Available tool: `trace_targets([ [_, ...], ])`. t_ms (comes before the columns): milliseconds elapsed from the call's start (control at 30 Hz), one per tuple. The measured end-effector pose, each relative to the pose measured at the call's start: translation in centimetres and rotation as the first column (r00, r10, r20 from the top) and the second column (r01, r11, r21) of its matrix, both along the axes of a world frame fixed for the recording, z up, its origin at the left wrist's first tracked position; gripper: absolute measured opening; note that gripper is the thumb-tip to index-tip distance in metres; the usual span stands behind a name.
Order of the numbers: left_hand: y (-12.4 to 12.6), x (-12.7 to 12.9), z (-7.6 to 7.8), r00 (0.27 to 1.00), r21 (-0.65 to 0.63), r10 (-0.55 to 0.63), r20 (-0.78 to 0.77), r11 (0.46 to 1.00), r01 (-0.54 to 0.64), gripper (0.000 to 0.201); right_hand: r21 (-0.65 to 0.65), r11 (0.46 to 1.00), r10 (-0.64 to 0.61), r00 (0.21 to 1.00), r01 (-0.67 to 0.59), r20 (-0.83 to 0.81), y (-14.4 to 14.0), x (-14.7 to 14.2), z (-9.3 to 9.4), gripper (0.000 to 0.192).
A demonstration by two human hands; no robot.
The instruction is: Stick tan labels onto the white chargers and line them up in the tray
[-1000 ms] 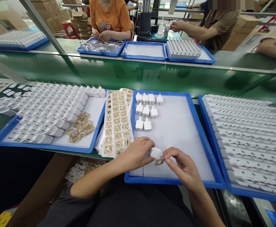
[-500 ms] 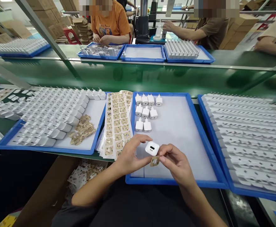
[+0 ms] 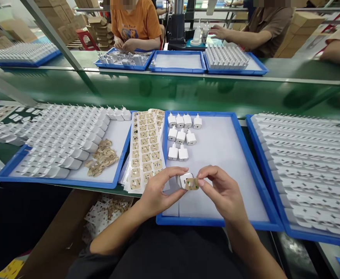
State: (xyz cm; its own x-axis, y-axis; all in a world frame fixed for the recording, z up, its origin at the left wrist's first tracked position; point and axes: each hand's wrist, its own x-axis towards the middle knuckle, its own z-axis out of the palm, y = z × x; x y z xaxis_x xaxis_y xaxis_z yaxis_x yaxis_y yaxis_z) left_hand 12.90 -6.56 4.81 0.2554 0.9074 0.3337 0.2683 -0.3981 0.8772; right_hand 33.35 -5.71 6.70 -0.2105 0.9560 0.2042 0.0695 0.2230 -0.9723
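Note:
Between the thumb and index finger of my left hand [image 3: 157, 190] is a white charger plug [image 3: 182, 181], its port face turned to the right. My right hand [image 3: 222, 190] pinches the edge of a small brown adhesive sticker [image 3: 192, 184] with a pale centre. The sticker overlaps the charger's port face; whether it touches cannot be told. Both hands are above the near part of a blue-rimmed tray [image 3: 199, 221]. Several white chargers [image 3: 183, 152] stand in its far left corner. Sheets of brown stickers [image 3: 147, 151] lie left of my left hand.
A left tray [image 3: 56, 179] holds rows of chargers and a pile of brown scraps [image 3: 102, 158]. Another full tray [image 3: 286, 231] stands at right. Below left, a cardboard box [image 3: 53, 228] contains waste sheets. Co-workers sit across the green bench [image 3: 114, 87], behind more trays.
The charger has turned in my left hand so its port face points right. My right hand has raised the sticker from below the charger to in front of that face.

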Motion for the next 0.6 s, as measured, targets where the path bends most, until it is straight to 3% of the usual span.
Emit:
trace_targets([
  [600, 0.2, -0.07, 0.93, 1.0, 0.054, -0.014, -0.007, 0.998, 0.015, 0.036, -0.022, 1.0, 0.015, 0.999, -0.016, -0.033, 0.53, -0.89, 0.01, 0.006],
])
